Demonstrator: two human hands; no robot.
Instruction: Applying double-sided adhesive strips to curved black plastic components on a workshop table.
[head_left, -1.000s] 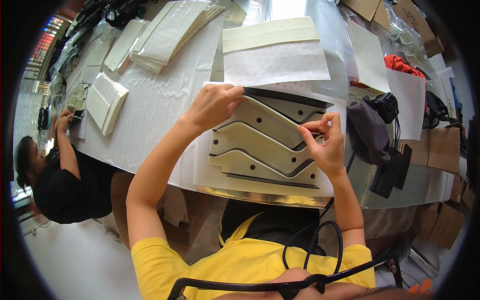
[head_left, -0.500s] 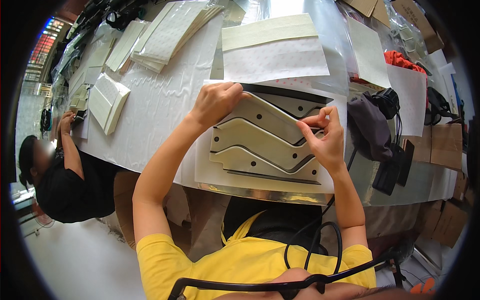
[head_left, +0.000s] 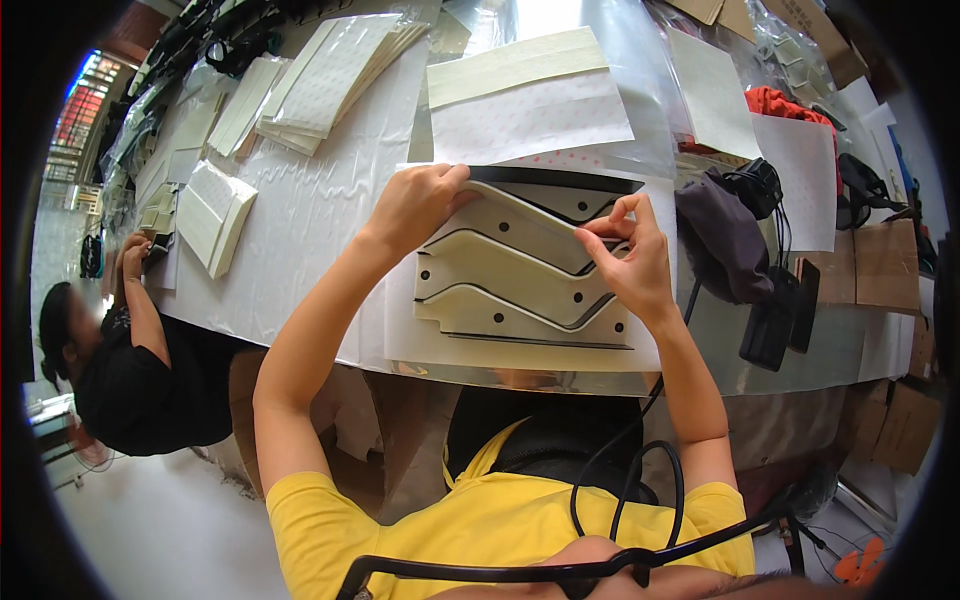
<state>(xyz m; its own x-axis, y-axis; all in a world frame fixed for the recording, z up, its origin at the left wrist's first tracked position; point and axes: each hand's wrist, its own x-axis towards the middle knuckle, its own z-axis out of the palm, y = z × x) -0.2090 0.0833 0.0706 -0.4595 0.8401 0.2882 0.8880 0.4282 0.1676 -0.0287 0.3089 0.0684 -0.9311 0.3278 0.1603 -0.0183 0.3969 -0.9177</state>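
Note:
A cream panel (head_left: pixel 465 268) with zigzag raised edges and several black round dots lies on a white sheet (head_left: pixel 400 345) in front of me. Along its upper part runs a pale bent strip (head_left: pixel 528 213). My left hand (head_left: pixel 420 205) is closed on the strip's upper left end, its fingertips partly hidden. My right hand (head_left: pixel 638 262) pinches the strip farther right between thumb and finger, the other fingers curled. A dark flat bar (head_left: pixel 560 181) lies along the panel's far side. I cannot tell whether the strip is separate from the panel.
Beyond the panel lies a white-and-cream sheet (head_left: pixel 530 95). Stacks of similar sheets (head_left: pixel 330 85) sit at the far left. To the right are a dark grey cloth (head_left: pixel 722 240), a black device (head_left: pixel 768 320) and a cable (head_left: pixel 690 320). Another person (head_left: pixel 130 370) works at the left table edge.
The whole view has shifted slightly, so the table things appear a little farther left. Both hands keep their hold on the strip, with little visible movement against the panel.

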